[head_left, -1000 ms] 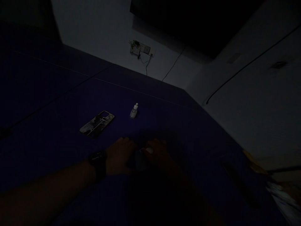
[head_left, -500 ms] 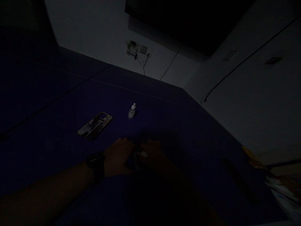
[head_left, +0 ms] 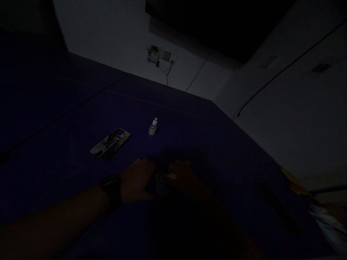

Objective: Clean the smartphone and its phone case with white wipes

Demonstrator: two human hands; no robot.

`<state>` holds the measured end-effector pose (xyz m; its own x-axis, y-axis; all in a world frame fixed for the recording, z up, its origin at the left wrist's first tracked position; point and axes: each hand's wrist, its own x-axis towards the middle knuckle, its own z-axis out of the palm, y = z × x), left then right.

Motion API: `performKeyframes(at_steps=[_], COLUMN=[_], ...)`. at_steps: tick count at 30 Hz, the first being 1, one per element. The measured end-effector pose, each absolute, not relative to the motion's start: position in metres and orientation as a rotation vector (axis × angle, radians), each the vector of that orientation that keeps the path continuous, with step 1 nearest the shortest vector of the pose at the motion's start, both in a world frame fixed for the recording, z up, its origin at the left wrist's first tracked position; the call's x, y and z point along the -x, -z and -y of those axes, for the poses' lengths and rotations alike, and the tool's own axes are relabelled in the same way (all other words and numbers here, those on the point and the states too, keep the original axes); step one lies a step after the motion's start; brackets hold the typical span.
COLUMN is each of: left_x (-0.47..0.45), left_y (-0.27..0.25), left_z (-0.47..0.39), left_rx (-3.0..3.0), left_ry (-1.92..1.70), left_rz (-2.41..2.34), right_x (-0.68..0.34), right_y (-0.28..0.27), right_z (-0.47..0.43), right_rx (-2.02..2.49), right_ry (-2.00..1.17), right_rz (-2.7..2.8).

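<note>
The light is very dim. My left hand [head_left: 138, 180], with a dark watch [head_left: 111, 182] on its wrist, is curled at the left edge of a dark, flat thing with a greyish patch [head_left: 162, 186] low over the blue surface. What exactly its fingers grip is hidden in shadow. My right hand [head_left: 182, 176] is closed at the other side of that thing, pinching a small whitish piece [head_left: 171, 176] whose kind I cannot make out. Beyond the hands a small clear bottle with a white dropper cap [head_left: 153, 127] stands upright. A patterned phone case [head_left: 110, 143] lies to its left.
The blue surface [head_left: 67, 119] reaches to a pale wall with sockets and a plug [head_left: 159, 54]. A black cable [head_left: 260, 88] hangs along the right wall. At the right lie a long dark strip [head_left: 275, 206] and some light-coloured items [head_left: 329, 224].
My right hand has shifted slightly right with the whitish piece, and more of the grey patch shows between the hands. My left hand, the bottle and the phone case stay put.
</note>
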<state>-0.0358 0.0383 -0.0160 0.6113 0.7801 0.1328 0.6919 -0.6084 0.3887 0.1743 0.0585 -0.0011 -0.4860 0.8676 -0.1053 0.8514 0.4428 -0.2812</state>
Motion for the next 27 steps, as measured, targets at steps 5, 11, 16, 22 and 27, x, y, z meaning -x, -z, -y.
performKeyframes(at_steps=[5,11,16,22,27], left_x=[0.036,0.036,0.036,0.036,0.036], left_y=[0.017,0.017,0.016,0.019,0.02], left_z=[-0.038,-0.038,-0.039,-0.038,-0.037], left_rx=[-2.54,-2.53,-2.533,-2.542,-2.542], left_ry=[-0.419,-0.418,-0.426,-0.428,-0.438], left_rz=[-1.2,-1.184,-1.179,-1.187,-1.195], right_x=[-0.169,-0.184,-0.185,-0.184,-0.187], right_y=[0.001,-0.006,-0.001,-0.002,-0.007], right_z=[-0.06,-0.054,-0.042,-0.046,-0.043], right_rx=[1.557,1.575,1.37,1.459,1.36], right_ry=[-0.347,-0.345,-0.508,-0.452,-0.618], right_rz=[2.629,2.656,2.749,2.726,2.771])
